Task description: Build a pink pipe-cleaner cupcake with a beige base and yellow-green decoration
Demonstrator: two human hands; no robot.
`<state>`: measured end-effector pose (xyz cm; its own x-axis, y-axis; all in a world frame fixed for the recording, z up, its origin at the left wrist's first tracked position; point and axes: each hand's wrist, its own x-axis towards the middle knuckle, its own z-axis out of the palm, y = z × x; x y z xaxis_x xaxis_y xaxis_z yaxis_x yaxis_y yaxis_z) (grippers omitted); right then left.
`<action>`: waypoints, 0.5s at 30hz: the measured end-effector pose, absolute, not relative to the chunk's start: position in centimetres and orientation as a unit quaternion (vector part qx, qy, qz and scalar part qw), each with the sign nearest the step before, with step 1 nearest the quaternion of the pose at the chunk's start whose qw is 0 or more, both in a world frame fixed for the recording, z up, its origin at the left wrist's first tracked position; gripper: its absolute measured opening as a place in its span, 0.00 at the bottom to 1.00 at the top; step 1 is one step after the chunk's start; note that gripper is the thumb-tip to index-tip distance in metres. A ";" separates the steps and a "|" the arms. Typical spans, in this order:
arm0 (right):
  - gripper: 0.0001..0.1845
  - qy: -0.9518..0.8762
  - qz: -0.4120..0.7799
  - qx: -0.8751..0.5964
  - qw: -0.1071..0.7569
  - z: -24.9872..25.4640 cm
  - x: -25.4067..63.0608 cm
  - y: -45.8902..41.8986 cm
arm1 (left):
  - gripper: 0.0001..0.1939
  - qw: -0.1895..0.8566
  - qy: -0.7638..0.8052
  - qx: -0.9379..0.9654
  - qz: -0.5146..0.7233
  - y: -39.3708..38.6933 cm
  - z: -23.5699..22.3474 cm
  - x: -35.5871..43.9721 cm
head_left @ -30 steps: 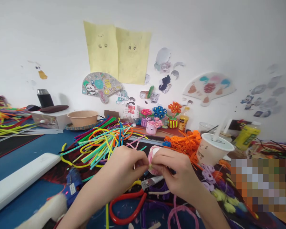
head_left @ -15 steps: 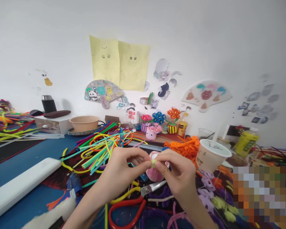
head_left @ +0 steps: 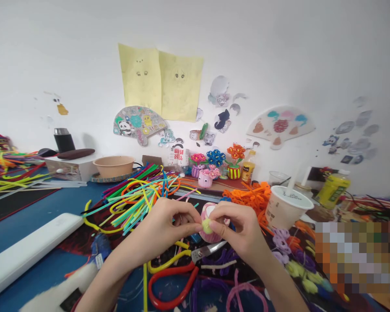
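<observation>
Between my fingertips is a small pale-yellow fuzzy piece [head_left: 207, 225], which looks like bent pipe cleaner. My left hand [head_left: 172, 219] pinches it from the left with thumb and forefinger. From the other side, the thumb and fingers of my right hand [head_left: 238, 225] grip it too. Just behind it stands a pink striped pot [head_left: 211, 238] with something white at its top, partly covered by my fingers. Scissors [head_left: 201, 255] with red and yellow handles lie below my hands, blades pointing right.
Loose pipe cleaners [head_left: 139, 199] are heaped to the left, and orange fuzzy pieces [head_left: 250, 199] lie to the right. A lidded paper cup [head_left: 286, 212] with a straw stands beyond my right hand. Finished pipe-cleaner flowers [head_left: 216, 159] line the wall. A long white object [head_left: 35, 253] lies at left.
The yellow piece shows more fully between my fingertips, and both hands have shifted slightly left. The whole view has tilted a little. Both hands keep their pinch.
</observation>
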<state>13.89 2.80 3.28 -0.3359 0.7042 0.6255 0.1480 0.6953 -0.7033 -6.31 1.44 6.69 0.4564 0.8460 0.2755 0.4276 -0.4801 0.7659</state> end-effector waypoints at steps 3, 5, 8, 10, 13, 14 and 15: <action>0.10 -0.773 0.317 -0.272 0.477 3.5 14.1 2.7 | 0.06 0.329 0.378 0.809 0.308 1.6 6.6 -6.5; 0.10 -0.772 0.341 -0.271 0.463 3.6 14.3 2.7 | 0.05 0.347 0.363 0.812 0.296 1.7 6.7 -6.6; 0.10 -0.768 0.359 -0.269 0.458 3.6 14.4 2.7 | 0.06 0.358 0.365 0.809 0.291 1.8 6.7 -6.6; 0.10 -0.760 0.371 -0.263 0.463 3.6 14.4 2.7 | 0.08 0.370 0.376 0.800 0.286 1.8 6.7 -6.6; 0.12 -0.739 0.386 -0.262 0.486 3.6 14.3 2.5 | 0.10 0.398 0.384 0.784 0.281 1.7 6.6 -6.5; 0.13 -0.732 0.390 -0.263 0.492 3.6 14.2 2.4 | 0.11 0.401 0.385 0.782 0.282 1.7 6.6 -6.4; 0.13 -0.727 0.392 -0.265 0.497 3.5 14.2 2.3 | 0.11 0.399 0.385 0.782 0.285 1.7 6.6 -6.4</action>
